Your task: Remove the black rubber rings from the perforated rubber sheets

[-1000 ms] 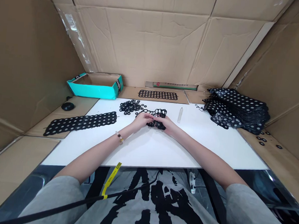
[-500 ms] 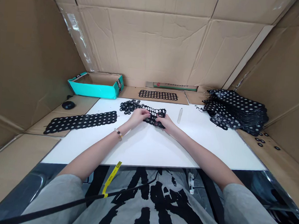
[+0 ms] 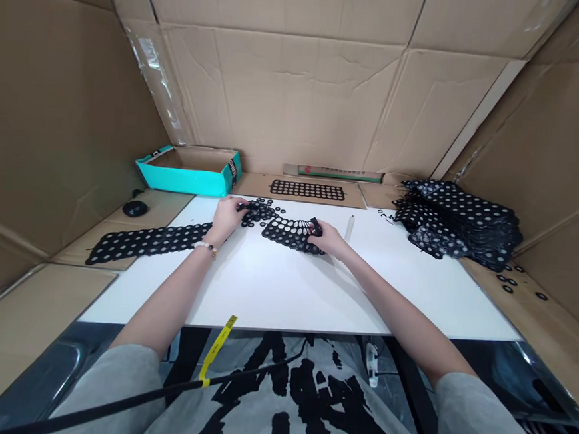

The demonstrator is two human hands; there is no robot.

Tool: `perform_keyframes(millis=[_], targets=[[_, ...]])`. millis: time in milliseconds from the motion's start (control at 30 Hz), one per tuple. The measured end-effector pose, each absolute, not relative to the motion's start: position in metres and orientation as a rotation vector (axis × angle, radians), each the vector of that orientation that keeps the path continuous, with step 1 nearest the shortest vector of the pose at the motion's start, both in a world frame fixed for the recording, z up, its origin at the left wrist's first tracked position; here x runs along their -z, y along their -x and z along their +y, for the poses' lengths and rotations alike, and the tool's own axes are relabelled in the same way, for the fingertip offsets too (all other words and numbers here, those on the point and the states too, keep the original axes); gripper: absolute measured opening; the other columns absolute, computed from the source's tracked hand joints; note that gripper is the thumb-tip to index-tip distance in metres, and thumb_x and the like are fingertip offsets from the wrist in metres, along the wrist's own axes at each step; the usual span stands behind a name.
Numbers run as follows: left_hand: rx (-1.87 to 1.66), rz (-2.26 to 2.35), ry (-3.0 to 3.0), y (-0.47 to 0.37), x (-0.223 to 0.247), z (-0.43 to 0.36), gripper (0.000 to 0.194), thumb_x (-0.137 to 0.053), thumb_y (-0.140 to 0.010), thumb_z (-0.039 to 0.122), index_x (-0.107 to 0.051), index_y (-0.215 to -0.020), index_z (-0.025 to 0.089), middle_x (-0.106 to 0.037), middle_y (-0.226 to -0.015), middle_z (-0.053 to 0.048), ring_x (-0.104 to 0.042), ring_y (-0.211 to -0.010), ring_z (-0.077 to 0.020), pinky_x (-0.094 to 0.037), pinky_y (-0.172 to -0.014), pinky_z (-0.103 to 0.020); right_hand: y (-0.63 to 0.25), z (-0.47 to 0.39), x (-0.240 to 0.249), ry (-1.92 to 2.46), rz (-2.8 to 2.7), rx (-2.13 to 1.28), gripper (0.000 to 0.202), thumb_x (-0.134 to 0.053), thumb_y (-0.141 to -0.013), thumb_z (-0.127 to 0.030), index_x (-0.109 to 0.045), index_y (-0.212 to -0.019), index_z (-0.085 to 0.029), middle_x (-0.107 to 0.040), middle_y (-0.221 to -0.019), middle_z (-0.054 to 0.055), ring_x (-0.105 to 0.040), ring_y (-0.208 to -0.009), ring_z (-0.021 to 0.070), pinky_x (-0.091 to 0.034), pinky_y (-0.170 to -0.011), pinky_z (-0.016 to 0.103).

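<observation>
My right hand (image 3: 328, 239) is closed on the right end of a black perforated strip (image 3: 291, 234), whose far edge curls up near the fingers. The strip lies on the white board (image 3: 283, 297). To its left, my left hand (image 3: 229, 215) is at the near left side of a pile of small black rings (image 3: 258, 211). Its fingers are closed at the pile's edge, and what they hold, if anything, is too small to make out. A longer black strip with pale dots (image 3: 152, 241) runs left from beside my left wrist.
A teal open box (image 3: 187, 181) stands at the back left, near a round black object (image 3: 134, 208). A flat black grid (image 3: 307, 190) lies on cardboard behind. A clear tube (image 3: 350, 228) is right of centre, and stacked dotted black strips (image 3: 464, 221) fill the back right.
My left hand has let go of the strip and moved left to the rings. My right hand still holds the strip, which is now more spread out and flatter.
</observation>
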State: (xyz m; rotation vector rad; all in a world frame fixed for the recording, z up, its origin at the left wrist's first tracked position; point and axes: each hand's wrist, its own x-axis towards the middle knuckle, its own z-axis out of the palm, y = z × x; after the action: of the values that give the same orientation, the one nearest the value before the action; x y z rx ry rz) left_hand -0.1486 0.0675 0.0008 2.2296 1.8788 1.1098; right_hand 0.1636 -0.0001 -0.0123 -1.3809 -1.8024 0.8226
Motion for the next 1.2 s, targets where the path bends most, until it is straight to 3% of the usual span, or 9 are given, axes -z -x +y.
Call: perform_keyframes(millis=[100,300,467,633,800,933,1067,1133,1200], targets=[[-1.106,1.725,-2.346,0.13,-0.011,0.056,0.029,-0.06,-0.079,0.029,-0.072,-0.103,0.017,-0.066,-0.087,-0.008,-0.059,-0.081,-0.0234,-0.044,-0.081,-0.034,-0.162,0.002,0.018,1.337,-1.784,-0.9,0.019,-0.056,-0.058,-0.023,-0.055,-0.076,-0.02,-0.059,-0.076,-0.002,-0.053,-0.076,0.0184,-0.042,-0.071,0.03],[-0.706,1.091,-2.541,0.068,-0.019,0.015,0.028,-0.066,-0.077,0.044,-0.072,-0.091,0.02,-0.07,-0.083,-0.004,-0.061,-0.081,-0.0206,-0.044,-0.077,-0.031,-0.147,0.002,0.027,1.186,-1.592,-0.946,0.021,-0.057,-0.058,-0.024,-0.054,-0.078,-0.019,-0.059,-0.075,-0.002,-0.051,-0.073,0.0162,-0.044,-0.071,0.029],[-0.781,1.132,-2.264,0.044,0.0,0.005,0.027,-0.072,-0.07,0.041,-0.068,-0.084,0.018,-0.071,-0.08,-0.003,-0.063,-0.073,-0.0181,-0.046,-0.069,-0.028,-0.139,-0.004,0.025,1.098,-1.586,-0.987,0.021,-0.06,-0.059,-0.025,-0.054,-0.078,-0.019,-0.059,-0.074,-0.002,-0.051,-0.07,0.0151,-0.045,-0.068,0.028],[-0.765,1.116,-1.955,0.049,0.007,0.02,0.028,-0.074,-0.065,0.039,-0.072,-0.079,0.016,-0.072,-0.074,-0.005,-0.064,-0.068,-0.0181,-0.048,-0.065,-0.028,-0.139,-0.007,0.026,1.21,-1.654,-0.862,0.012,-0.053,-0.063,-0.02,-0.054,-0.075,-0.02,-0.063,-0.076,-0.001,-0.055,-0.076,0.0174,-0.047,-0.076,0.031],[-1.145,1.38,-1.781,0.097,-0.006,0.051,0.03,-0.078,-0.059,0.038,-0.072,-0.078,0.015,-0.073,-0.079,-0.007,-0.065,-0.073,-0.0201,-0.05,-0.074,-0.032,-0.143,-0.008,0.023,1.34,-1.614,-0.976,0.019,-0.046,-0.062,-0.016,-0.057,-0.077,-0.02,-0.065,-0.076,0.0,-0.059,-0.078,0.0194,-0.047,-0.079,0.033],[-1.229,1.634,-1.783,0.142,-0.007,0.068,0.023,-0.076,-0.063,0.035,-0.071,-0.075,0.016,-0.072,-0.08,-0.009,-0.065,-0.077,-0.0227,-0.049,-0.078,-0.036,-0.145,-0.009,0.019,1.384,-1.58,-0.981,0.027,-0.05,-0.056,-0.017,-0.055,-0.082,-0.021,-0.065,-0.086,0.001,-0.058,-0.087,0.0221,-0.047,-0.084,0.037],[-1.174,1.848,-2.142,0.147,-0.01,0.063,0.021,-0.069,-0.073,0.038,-0.073,-0.08,0.019,-0.07,-0.092,-0.011,-0.058,-0.102,-0.0293,-0.038,-0.095,-0.044,-0.145,-0.009,0.015,1.325,-1.454,-1.131,0.038,-0.048,-0.052,-0.017,-0.049,-0.089,-0.022,-0.061,-0.083,0.0,-0.059,-0.084,0.022,-0.048,-0.083,0.038],[-1.136,1.793,-2.257,0.133,-0.014,0.056,0.025,-0.067,-0.075,0.041,-0.074,-0.087,0.02,-0.069,-0.096,-0.011,-0.056,-0.102,-0.029,-0.038,-0.093,-0.042,-0.144,-0.01,0.013,1.275,-1.323,-1.259,0.041,-0.046,-0.05,-0.016,-0.046,-0.09,-0.023,-0.059,-0.078,-0.002,-0.061,-0.079,0.0209,-0.049,-0.079,0.037],[-0.982,1.579,-2.308,0.112,-0.018,0.046,0.028,-0.066,-0.076,0.045,-0.074,-0.087,0.02,-0.07,-0.09,-0.008,-0.06,-0.089,-0.0251,-0.042,-0.082,-0.036,-0.142,-0.009,0.013,1.238,-1.213,-1.34,0.045,-0.045,-0.048,-0.015,-0.043,-0.092,-0.024,-0.057,-0.075,-0.003,-0.062,-0.076,0.0203,-0.05,-0.077,0.035]])
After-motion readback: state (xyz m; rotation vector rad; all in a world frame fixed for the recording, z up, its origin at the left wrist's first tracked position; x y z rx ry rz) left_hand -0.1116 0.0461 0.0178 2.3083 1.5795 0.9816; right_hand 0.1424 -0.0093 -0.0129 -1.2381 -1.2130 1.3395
